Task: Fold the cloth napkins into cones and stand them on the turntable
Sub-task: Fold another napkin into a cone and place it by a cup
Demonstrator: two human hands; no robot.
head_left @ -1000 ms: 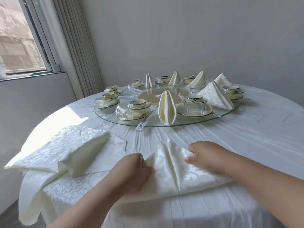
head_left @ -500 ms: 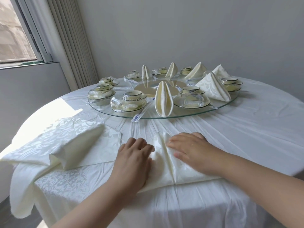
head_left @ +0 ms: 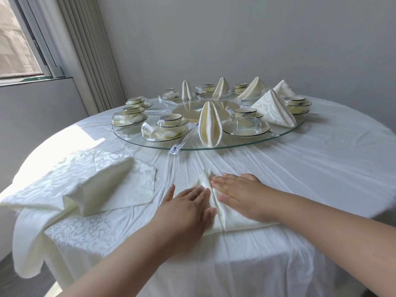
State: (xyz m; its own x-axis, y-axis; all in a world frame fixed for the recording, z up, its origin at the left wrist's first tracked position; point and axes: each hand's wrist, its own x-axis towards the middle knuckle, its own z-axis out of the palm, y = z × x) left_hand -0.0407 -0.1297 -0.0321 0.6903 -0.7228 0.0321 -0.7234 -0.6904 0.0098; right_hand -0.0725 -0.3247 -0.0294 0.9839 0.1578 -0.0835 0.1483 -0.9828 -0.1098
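Grey walls and a window with vertical blinds stand behind a round table [head_left: 321, 168] draped in a wrinkled white cloth. Seen from the head camera, a cream cloth napkin [head_left: 216, 211] with a woven floral pattern lies flat at the near edge of the table, well short of the glass turntable [head_left: 285, 137]. Its two side flaps are folded inward so their edges meet along a raised centre ridge, narrowing to a point that aims at the turntable.

The left hand [head_left: 186, 209] lies palm down on the napkin's left flap, fingers straight and close together, thumb out to the side. The right hand [head_left: 240, 194] presses flat on the right flap, fingers straight and together, their tips at the ridge.

On the turntable's near rim stands a finished cone napkin [head_left: 210, 125], upright with a slit down its front. More folded napkins stand farther round the turntable, between place settings of bowls and glasses.

Left of the napkin being folded, a loose pile of unfolded napkins [head_left: 70, 189] spills over the table edge.
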